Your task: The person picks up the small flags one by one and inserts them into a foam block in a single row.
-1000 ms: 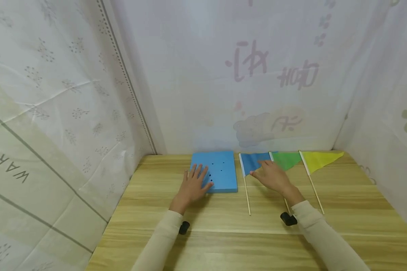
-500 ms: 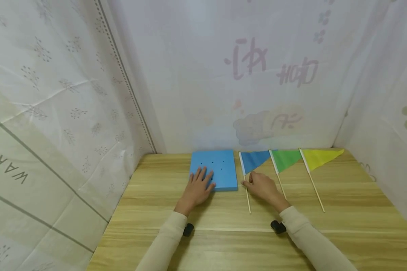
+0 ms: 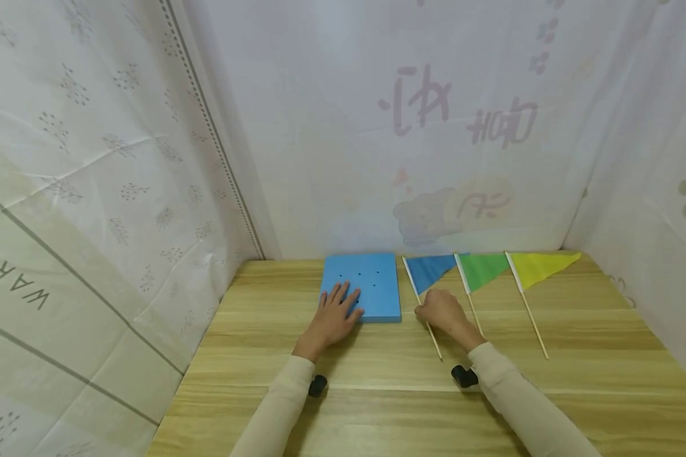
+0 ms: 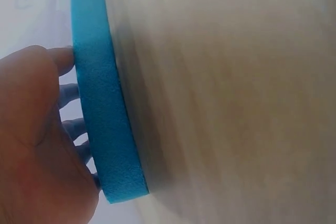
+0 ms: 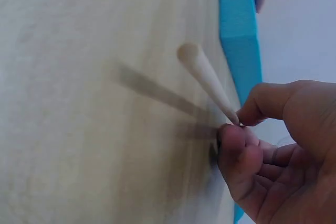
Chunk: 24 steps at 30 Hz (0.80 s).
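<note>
A blue foam block (image 3: 380,301) with several small holes in its top lies at the back of the table. My left hand (image 3: 333,318) rests on its front left part, fingers spread; in the left wrist view the fingertips touch its upper face. Right of the block, my right hand (image 3: 443,312) pinches the wooden stick of a blue pennant flag (image 3: 429,271) just below the cloth. Seen from the right wrist, the stick (image 5: 207,80) runs out between thumb and fingers, its free end off the table. The curled fingers hide part of the stick in the head view.
A green flag (image 3: 483,270) and a yellow flag (image 3: 540,269) lie side by side to the right on the wooden table (image 3: 377,406). Patterned cloth (image 3: 320,146) hangs behind the table and at both sides.
My right hand came down from over the blue flag's cloth to its stick and took hold. The stick's lower end has swung right. My left hand shifted slightly right on the block.
</note>
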### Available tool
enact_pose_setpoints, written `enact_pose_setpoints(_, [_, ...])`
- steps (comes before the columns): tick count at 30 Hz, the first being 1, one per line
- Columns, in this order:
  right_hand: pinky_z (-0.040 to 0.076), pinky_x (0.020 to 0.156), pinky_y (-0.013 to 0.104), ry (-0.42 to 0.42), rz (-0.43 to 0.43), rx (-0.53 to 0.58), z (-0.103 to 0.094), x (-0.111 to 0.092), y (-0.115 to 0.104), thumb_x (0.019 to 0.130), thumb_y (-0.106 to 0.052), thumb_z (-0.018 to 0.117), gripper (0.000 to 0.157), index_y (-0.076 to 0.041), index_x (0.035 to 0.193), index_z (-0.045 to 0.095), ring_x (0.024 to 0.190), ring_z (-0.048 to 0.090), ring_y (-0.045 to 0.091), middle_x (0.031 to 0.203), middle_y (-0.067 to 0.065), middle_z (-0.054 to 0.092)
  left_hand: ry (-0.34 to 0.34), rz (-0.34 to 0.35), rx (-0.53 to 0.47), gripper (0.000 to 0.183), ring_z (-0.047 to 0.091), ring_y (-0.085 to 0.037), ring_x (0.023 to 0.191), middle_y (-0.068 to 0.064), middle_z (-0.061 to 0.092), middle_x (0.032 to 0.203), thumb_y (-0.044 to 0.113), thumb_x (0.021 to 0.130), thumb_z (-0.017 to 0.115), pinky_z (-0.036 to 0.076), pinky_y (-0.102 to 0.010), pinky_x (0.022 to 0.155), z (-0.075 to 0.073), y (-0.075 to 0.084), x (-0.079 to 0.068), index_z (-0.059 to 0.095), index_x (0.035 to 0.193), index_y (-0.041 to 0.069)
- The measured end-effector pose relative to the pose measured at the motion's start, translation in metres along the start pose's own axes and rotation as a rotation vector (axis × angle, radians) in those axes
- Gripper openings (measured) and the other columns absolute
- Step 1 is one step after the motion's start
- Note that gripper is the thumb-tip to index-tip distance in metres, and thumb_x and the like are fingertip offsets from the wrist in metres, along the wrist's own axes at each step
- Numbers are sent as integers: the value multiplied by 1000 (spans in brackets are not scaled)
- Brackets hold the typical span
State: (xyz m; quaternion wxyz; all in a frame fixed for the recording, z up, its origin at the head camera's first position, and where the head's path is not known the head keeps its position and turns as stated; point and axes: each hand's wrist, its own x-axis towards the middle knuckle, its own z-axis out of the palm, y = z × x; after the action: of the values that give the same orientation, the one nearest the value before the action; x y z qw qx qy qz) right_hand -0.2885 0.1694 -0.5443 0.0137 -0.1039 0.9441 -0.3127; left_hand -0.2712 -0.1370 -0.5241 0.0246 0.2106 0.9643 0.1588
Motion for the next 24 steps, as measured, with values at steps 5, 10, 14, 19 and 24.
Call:
enact_pose_setpoints(5, [30,40,24,-35,32,62,-7,0,-2,92,-16,67,50,-21,47,46,36,37,7,41,-11,39,-2,2,-33,61,14,-42,166,-18,20,178,42,115,46,10,-66,133,-1,-1,0,36,168,13])
enact_pose_setpoints(10, [39,42,23,-80,119,112,-15,-4,-11,95,-13,68,46,-16,52,52,38,51,11,43,-4,51,-7,0,-29,61,14,-42,166,-18,19,178,42,115,46,11,-66,133,-2,0,0,36,168,14])
enact_pose_setpoints(14, [44,44,23,-72,145,113,-17,-4,-14,96,-14,70,42,-13,56,57,41,59,13,46,-2,57,-9,5,-39,63,15,-43,166,-19,21,178,42,113,50,11,-67,133,-6,1,0,38,167,13])
enact_pose_setpoints(19, [42,49,24,-63,140,108,-23,-3,-18,96,-14,71,38,-8,59,64,44,64,16,49,3,62,-15,4,-39,64,14,-42,166,-18,20,178,43,113,51,10,-67,133,-8,2,1,37,168,14])
enact_pose_setpoints(24, [50,57,27,-56,136,126,-29,-1,-23,97,-13,70,30,-5,68,68,52,69,21,57,8,68,-31,14,-25,64,14,-44,166,-20,19,178,44,114,49,10,-68,132,-6,1,0,35,168,13])
